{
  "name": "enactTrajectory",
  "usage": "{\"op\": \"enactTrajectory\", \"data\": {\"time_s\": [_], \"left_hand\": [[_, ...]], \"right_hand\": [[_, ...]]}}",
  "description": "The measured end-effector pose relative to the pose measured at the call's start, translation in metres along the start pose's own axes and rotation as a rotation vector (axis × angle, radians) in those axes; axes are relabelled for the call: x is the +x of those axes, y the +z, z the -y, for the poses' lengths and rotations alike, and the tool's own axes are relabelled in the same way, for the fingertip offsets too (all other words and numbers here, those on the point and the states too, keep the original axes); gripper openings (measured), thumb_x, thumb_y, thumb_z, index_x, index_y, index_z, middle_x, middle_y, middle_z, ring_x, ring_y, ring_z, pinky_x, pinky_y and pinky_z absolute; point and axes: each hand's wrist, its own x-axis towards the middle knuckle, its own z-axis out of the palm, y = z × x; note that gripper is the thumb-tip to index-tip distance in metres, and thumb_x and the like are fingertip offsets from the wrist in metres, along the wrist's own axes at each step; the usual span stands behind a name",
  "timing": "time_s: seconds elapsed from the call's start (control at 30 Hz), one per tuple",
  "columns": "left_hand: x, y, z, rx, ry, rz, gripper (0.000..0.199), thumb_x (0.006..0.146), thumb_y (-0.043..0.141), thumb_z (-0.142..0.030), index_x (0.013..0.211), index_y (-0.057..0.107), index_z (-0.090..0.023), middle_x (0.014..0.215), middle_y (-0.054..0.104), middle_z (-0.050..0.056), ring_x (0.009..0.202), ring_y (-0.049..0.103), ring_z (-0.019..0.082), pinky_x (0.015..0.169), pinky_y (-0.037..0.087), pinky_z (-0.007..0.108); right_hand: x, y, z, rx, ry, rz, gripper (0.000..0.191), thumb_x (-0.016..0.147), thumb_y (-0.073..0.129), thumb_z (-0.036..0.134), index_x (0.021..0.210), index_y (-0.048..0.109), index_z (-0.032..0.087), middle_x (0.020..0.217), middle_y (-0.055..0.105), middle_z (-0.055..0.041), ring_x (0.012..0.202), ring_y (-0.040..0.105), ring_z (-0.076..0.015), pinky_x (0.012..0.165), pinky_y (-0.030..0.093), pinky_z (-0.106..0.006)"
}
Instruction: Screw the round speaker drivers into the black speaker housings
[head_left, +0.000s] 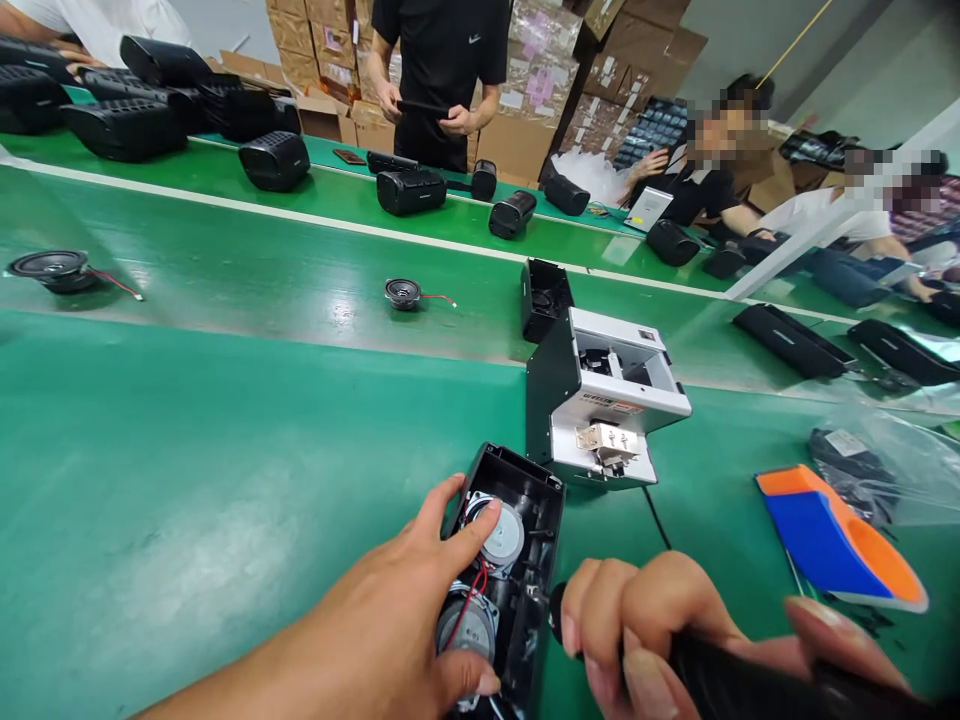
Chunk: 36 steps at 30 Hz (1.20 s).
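Left hand (390,620) at bottom centre, fingers spread, resting on an open black speaker case (510,560); thumb and fingertips touch the round speaker drivers (504,535) inside, red wires visible between them. The case lies on the green table (187,480), bottom centre of the frame, open side up. Right hand (675,630) at bottom right, fingers curled tight around a black tool handle (750,690), its tip just beside the case's right edge; tip itself hard to make out.

Just above the case, a white and black machine (600,400) stands on the table, a cable running down from it. Right side: a blue and orange tool (832,540) next to clear plastic bags (885,460). Middle band: two loose drivers with wires, one small (403,293) at centre, one larger (56,270) at far left. Upper frame: black finished speakers (274,160) in a row, stacked cardboard boxes (525,110), a standing person in a black shirt (442,60), seated people at upper right.
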Motion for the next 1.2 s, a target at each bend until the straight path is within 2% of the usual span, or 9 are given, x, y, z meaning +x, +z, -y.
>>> {"op": "enactTrajectory", "data": {"time_s": [0.07,0.13,0.27,0.37,0.53,0.67,0.87,1.03,1.2], "left_hand": [[-0.001,0.000,0.000,-0.004,-0.008,-0.009,0.123,0.077,0.092,-0.017,0.181,0.030,-0.038,0.194,0.002,0.007,0.163,0.050,0.041,0.132,0.048,0.054],[-0.001,0.001,0.001,-0.010,0.000,-0.012,0.123,0.077,0.093,-0.019,0.181,0.029,-0.039,0.194,0.002,0.006,0.162,0.052,0.042,0.131,0.050,0.055],[0.001,0.002,0.004,-0.017,0.013,-0.015,0.124,0.078,0.094,-0.023,0.181,0.028,-0.041,0.194,0.000,0.006,0.159,0.056,0.044,0.128,0.054,0.057],[0.001,0.001,0.004,-0.021,0.004,0.002,0.123,0.080,0.093,-0.023,0.182,0.026,-0.040,0.194,-0.002,0.006,0.162,0.052,0.041,0.131,0.050,0.054],[0.001,0.000,0.001,-0.023,-0.005,0.010,0.122,0.081,0.093,-0.024,0.182,0.026,-0.039,0.194,-0.003,0.006,0.162,0.053,0.040,0.132,0.049,0.053],[0.000,0.000,0.000,-0.030,-0.006,0.011,0.122,0.081,0.094,-0.024,0.182,0.028,-0.040,0.194,-0.002,0.005,0.160,0.056,0.041,0.130,0.052,0.055],[-0.001,-0.003,-0.001,-0.058,-0.019,0.035,0.123,0.081,0.093,-0.027,0.182,0.024,-0.041,0.194,-0.006,0.002,0.164,0.051,0.041,0.133,0.049,0.055],[0.000,-0.008,-0.002,-0.145,-0.049,0.056,0.120,0.080,0.093,-0.031,0.180,0.028,-0.045,0.195,-0.005,-0.003,0.165,0.051,0.037,0.134,0.047,0.051],[0.001,-0.004,0.004,-0.165,-0.033,0.045,0.122,0.079,0.093,-0.034,0.180,0.026,-0.049,0.195,-0.007,-0.005,0.164,0.050,0.039,0.134,0.047,0.053]], "right_hand": [[-0.002,0.008,-0.004,-0.007,-0.037,-0.113,0.041,0.115,0.068,0.017,0.143,0.057,0.046,0.079,0.060,0.0067,0.049,0.057,-0.0186,0.050,0.054,-0.036],[-0.003,0.013,-0.006,-0.030,-0.061,-0.146,0.056,0.114,0.070,0.014,0.155,0.046,0.045,0.083,0.062,0.0060,0.054,0.060,-0.0189,0.052,0.054,-0.037],[-0.003,0.015,-0.008,-0.034,-0.083,-0.116,0.055,0.116,0.068,0.014,0.157,0.043,0.040,0.085,0.060,0.0062,0.057,0.058,-0.0162,0.054,0.053,-0.035],[-0.001,0.013,-0.008,-0.021,-0.077,-0.102,0.055,0.116,0.067,0.013,0.158,0.043,0.040,0.086,0.060,0.0065,0.058,0.059,-0.0155,0.055,0.054,-0.034],[-0.001,0.012,-0.005,0.019,-0.066,-0.148,0.052,0.114,0.063,0.009,0.153,0.048,0.040,0.083,0.061,0.0064,0.056,0.059,-0.0167,0.055,0.055,-0.036],[0.000,0.013,-0.005,0.005,-0.049,-0.130,0.050,0.116,0.067,0.013,0.152,0.047,0.041,0.083,0.060,0.0076,0.055,0.056,-0.0157,0.055,0.054,-0.035],[0.003,0.012,-0.008,0.027,-0.051,-0.130,0.046,0.116,0.068,0.015,0.148,0.045,0.039,0.083,0.056,0.0082,0.055,0.053,-0.0143,0.057,0.053,-0.033],[0.011,0.009,-0.010,0.095,-0.018,-0.039,0.043,0.116,0.068,0.019,0.146,0.048,0.043,0.083,0.049,0.0090,0.052,0.047,-0.0119,0.054,0.050,-0.028],[0.017,0.005,-0.013,0.129,-0.013,0.031,0.042,0.117,0.066,0.019,0.146,0.048,0.043,0.083,0.046,0.0100,0.051,0.045,-0.0103,0.055,0.051,-0.026]]}}
